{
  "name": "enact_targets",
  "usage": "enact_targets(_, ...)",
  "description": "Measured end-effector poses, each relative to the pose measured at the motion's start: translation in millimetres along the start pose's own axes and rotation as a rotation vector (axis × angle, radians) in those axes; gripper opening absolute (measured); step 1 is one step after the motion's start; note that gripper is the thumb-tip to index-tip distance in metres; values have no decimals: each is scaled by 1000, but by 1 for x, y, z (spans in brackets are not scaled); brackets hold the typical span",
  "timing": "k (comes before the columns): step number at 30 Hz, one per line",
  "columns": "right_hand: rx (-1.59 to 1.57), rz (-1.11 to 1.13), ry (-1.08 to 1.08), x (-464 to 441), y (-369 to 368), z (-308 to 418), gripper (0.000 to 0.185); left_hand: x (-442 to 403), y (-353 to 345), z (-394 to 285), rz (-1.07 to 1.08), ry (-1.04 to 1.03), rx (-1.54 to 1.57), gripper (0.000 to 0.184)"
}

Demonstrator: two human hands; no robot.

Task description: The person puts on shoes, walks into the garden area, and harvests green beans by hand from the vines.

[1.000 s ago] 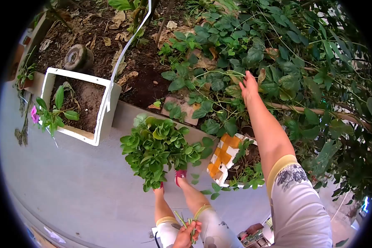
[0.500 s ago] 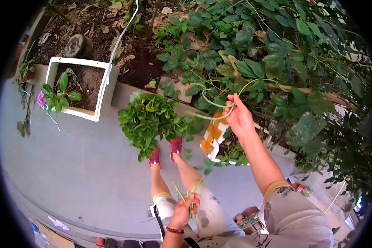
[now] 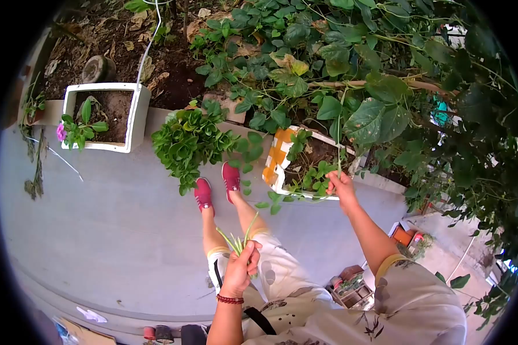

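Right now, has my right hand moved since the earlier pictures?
Yes. Against the orange-taped box, your right hand has come back toward you, from the leaves beyond it to the box's near right corner.

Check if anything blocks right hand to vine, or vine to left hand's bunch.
Nothing visible: the right hand pinches the vine stem, and the gap to the green bunch in the left hand looks open above the floor.

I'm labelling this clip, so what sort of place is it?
Probably a home garden or terrace: a soil bed, a white planter box and leafy vines beside paved floor.
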State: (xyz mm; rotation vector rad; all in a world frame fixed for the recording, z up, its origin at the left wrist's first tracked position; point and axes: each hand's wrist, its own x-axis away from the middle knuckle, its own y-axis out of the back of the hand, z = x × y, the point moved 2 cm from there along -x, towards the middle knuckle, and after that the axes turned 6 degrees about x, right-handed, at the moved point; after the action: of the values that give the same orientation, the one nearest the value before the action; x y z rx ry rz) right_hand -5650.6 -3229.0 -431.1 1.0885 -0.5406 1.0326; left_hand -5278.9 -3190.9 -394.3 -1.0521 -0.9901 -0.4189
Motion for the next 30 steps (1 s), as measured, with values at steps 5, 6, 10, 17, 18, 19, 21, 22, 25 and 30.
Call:
enact_targets(5,184,-99,-32,-26,5,-89,18,1,15,3,-67,-18,9,25)
enact_targets(6,358,-165,-18,-29,3,-97,17,0,18,4,-82,-26,5,25)
enact_targets(10,530,-239,6,-107,11,-183,14,-5,26,6,-142,-63,6,25)
enact_targets(17,765,-298,-33,-145,1,-157,23,-10,29,19,-130,-32,-47,26)
enact_targets(18,757,-375,3,-146,2,-156,24,-8,26,20,-129,-38,-66,26)
enact_targets(19,747,-455,38,-145,5,-155,25,-6,23,21,-124,-38,-70,26)
enact_targets(21,756,-466,-10,-141,13,-148,30,-4,17,21,-100,-41,-83,26)
enact_targets(22,765,-457,41,-133,14,-141,29,-2,12,20,-96,-51,-92,26)
enact_targets(25,211,-80,-40,-103,-4,-122,20,5,1,22,-54,-42,-131,27)
enact_targets(30,-70,457,349,53,-100,27,23,18,-21,24,39,-23,-200,28)
